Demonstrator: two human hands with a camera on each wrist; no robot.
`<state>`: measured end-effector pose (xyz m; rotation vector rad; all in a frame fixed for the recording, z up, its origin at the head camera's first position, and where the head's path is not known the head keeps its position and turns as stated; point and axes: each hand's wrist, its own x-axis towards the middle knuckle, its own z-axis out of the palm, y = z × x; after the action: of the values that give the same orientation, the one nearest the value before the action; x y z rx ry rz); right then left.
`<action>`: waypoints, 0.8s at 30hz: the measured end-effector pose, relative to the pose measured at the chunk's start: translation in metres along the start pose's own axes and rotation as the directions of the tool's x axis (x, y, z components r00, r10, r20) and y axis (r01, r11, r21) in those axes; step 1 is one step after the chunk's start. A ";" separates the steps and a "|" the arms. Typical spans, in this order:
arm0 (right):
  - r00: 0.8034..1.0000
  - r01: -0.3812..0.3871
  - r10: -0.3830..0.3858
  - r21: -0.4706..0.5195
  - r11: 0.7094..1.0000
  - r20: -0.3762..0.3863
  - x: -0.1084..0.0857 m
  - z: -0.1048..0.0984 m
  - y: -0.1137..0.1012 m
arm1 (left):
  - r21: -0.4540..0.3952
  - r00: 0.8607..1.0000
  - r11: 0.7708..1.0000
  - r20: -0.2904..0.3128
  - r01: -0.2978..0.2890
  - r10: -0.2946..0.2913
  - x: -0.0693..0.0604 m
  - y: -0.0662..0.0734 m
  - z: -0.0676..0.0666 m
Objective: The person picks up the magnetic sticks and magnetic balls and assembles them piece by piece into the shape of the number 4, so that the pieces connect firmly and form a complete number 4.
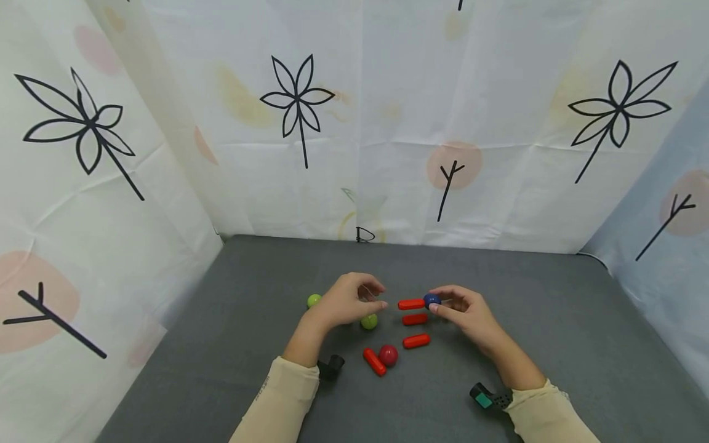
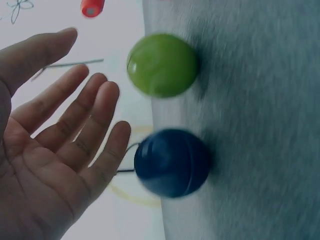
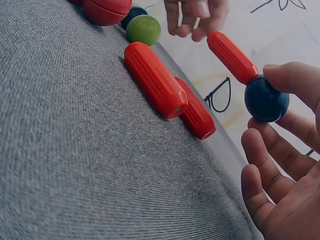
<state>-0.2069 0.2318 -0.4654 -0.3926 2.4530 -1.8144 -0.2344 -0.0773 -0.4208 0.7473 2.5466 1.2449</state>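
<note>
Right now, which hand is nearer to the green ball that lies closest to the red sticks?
Left. In the head view, the left hand appears just above the green ball; the right hand is farther right, past three red sticks, pinching a blue ball.

Left arm (image 1: 271, 409) and right arm (image 1: 548, 412): cream-sleeved, forearms partly bare, slanting inward toward the far edge of the surface (image 1: 421, 406). Left grip (image 1: 349, 300): fingers loosely bent, thumb apart. Right grip (image 1: 466, 312): thumb opposing fingertips, pinching; lower fingers gently curved.
</note>
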 end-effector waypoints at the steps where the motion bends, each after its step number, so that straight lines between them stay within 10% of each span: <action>1: 1.000 0.001 -0.001 0.000 1.000 -0.002 0.000 0.000 0.001 | 0.008 1.000 1.000 -0.001 0.004 -0.004 -0.001 -0.002 -0.002; 24: 1.000 -0.002 0.001 0.017 1.000 0.010 0.001 -0.001 0.005 | 0.109 0.982 0.982 0.086 0.157 -0.167 -0.002 -0.011 -0.001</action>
<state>-0.2086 0.2337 -0.4695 -0.3971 2.4293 -1.8271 -0.2364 -0.0846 -0.4293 0.5887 2.5508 1.0120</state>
